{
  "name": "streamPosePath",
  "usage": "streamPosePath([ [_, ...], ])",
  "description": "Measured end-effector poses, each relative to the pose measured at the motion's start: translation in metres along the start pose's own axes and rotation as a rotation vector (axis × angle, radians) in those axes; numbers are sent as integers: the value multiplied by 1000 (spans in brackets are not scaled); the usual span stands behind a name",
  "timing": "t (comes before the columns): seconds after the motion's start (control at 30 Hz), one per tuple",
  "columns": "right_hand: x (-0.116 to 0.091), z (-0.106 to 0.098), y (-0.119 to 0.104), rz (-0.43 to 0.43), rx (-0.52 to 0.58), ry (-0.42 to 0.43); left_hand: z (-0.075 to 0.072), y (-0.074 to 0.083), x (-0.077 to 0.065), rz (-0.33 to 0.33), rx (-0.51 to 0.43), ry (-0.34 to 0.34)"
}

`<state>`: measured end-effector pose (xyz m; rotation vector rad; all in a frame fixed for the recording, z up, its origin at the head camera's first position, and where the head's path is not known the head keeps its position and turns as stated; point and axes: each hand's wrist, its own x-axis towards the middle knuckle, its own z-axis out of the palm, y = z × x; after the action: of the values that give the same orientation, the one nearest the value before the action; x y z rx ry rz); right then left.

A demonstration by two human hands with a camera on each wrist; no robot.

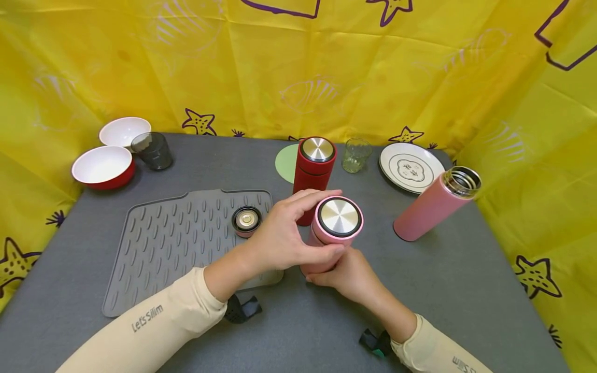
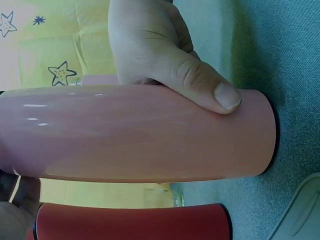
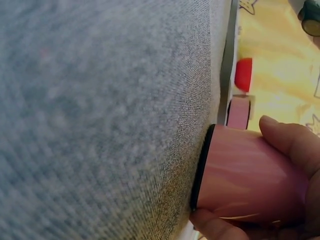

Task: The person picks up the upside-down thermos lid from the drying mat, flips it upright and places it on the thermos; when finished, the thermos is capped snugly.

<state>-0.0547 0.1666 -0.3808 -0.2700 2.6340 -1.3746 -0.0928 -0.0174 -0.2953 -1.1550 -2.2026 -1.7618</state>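
A closed pink thermos (image 1: 339, 217) with a brushed-steel lid top stands upright on the table between both hands. My left hand (image 1: 286, 230) grips it round the lid, thumb on the near side and fingers on the far side. Lower down, my right hand (image 1: 352, 277) holds the body; its thumb lies along the pink wall in the left wrist view. The thermos's dark base rim meets the tabletop in the right wrist view. Just behind stands a red thermos (image 1: 317, 168), lid on. To the right, an uncapped pink thermos (image 1: 434, 207) shows its steel mouth.
A loose pink lid (image 1: 246, 220) lies underside up on the grey drying mat (image 1: 158, 248). Bowls (image 1: 102, 166) and a dark glass (image 1: 153, 151) stand at back left. Behind are a green disc (image 1: 285, 163), a clear glass (image 1: 356, 155) and white plates (image 1: 396, 155).
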Motion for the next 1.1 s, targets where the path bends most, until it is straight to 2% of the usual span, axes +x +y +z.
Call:
streamPosePath([
  [0.1, 0, 0, 0, -15, 13, -7, 2, 1, -1, -35, -28, -6],
  [0.23, 1, 0, 2, -38, 25, -5, 6, 3, -1, -81, -42, 39],
  [0.37, 1, 0, 4, -28, 14, 0, 5, 2, -1, -57, -31, 67],
  [0.6, 1, 0, 2, -10, 10, -4, 1, -6, -2, 11, -9, 22],
  [0.73, 1, 1, 1, -19, 28, -14, 3, -3, -1, -7, -13, 9],
  [0.87, 1, 1, 2, -48, 69, -10, 8, 3, 1, -55, -23, 57],
  [1.0, 0, 1, 3, -31, 52, 1, 8, 0, 1, -45, -48, 82],
  [1.1, 0, 1, 3, -4, 21, 5, 4, -4, 0, -31, -60, 51],
])
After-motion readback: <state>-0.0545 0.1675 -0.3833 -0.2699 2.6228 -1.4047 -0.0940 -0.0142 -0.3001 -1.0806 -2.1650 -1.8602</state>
